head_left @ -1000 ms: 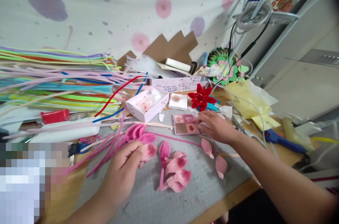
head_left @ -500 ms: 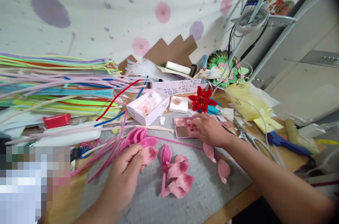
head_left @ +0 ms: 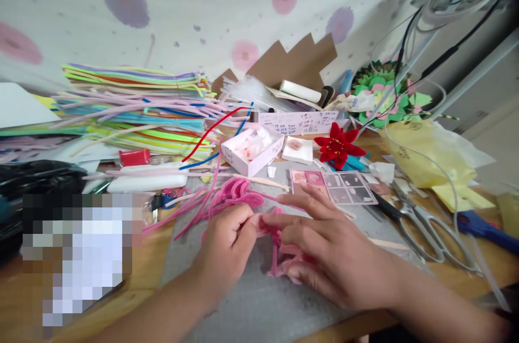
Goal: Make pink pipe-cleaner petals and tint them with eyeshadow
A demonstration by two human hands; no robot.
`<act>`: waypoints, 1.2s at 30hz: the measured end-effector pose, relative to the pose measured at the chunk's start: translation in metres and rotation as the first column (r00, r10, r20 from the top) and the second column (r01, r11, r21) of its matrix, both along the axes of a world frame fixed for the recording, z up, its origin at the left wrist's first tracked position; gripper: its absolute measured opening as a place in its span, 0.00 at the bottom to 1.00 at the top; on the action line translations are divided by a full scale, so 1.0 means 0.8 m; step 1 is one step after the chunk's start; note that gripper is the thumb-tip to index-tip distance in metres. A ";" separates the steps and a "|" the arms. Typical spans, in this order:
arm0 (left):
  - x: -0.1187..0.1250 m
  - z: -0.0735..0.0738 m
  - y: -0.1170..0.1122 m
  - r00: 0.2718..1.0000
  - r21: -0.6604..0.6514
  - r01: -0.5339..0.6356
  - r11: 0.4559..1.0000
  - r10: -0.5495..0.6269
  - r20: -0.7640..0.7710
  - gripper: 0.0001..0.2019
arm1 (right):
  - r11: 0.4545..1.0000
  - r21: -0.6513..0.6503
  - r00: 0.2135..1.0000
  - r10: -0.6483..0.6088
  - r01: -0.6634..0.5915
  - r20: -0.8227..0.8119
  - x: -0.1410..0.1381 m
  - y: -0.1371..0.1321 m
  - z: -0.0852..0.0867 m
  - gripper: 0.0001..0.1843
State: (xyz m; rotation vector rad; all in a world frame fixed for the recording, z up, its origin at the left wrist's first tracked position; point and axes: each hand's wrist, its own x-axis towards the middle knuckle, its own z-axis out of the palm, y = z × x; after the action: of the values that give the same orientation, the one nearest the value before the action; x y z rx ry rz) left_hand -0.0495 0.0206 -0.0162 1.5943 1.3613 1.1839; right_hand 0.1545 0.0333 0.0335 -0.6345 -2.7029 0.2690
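Observation:
My left hand [head_left: 227, 240] is closed in a pinch on a pink petal that its fingers mostly hide. My right hand [head_left: 324, 248] lies just right of it with its fingers stretched out over a cluster of pink petals [head_left: 286, 262] on the grey mat [head_left: 251, 305]. The tips of both hands meet at the centre. Behind them lies a bundle of pink pipe-cleaner loops [head_left: 233, 194]. A pink makeup palette [head_left: 332, 186] lies open past my right hand.
A stack of coloured pipe cleaners [head_left: 133, 111] fills the back left. A white box [head_left: 251, 148], a red paper flower [head_left: 338, 146], scissors [head_left: 421, 224], a yellow bag [head_left: 430, 154] and a blue glue gun [head_left: 486, 227] crowd the table's back and right.
My right hand left the palette and came back over the pink petals, meeting my left hand. The camera swung left and down.

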 end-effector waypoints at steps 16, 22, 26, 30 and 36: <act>-0.001 -0.004 0.000 0.971 0.064 0.029 0.998 -0.014 -0.237 0.16 | 0.998 0.050 0.999 -0.022 0.024 -0.041 0.001 -0.001 -0.007 0.11; -0.001 -0.004 0.000 0.967 0.066 0.034 0.997 -0.016 -0.253 0.16 | 0.987 0.161 0.997 -0.009 0.020 -0.073 -0.001 0.000 -0.013 0.09; 0.000 0.000 0.001 0.953 0.073 0.018 0.997 0.005 -0.304 0.16 | 0.968 0.251 0.995 -0.006 0.031 -0.102 -0.007 -0.006 -0.025 0.06; 0.000 -0.001 0.001 0.947 0.065 0.027 0.997 -0.004 -0.321 0.16 | 0.968 0.252 0.996 0.030 -0.009 -0.081 -0.008 -0.004 -0.028 0.06; -0.003 -0.001 0.004 0.979 -0.048 -0.022 0.999 0.011 -0.203 0.16 | 0.954 0.138 0.958 -0.245 0.266 -0.151 0.057 0.066 -0.036 0.09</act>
State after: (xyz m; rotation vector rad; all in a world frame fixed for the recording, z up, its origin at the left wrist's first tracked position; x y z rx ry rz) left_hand -0.0520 0.0240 -0.0174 1.7075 1.5228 1.0103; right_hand 0.1999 0.0860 0.0049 -0.8760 -2.4518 0.0290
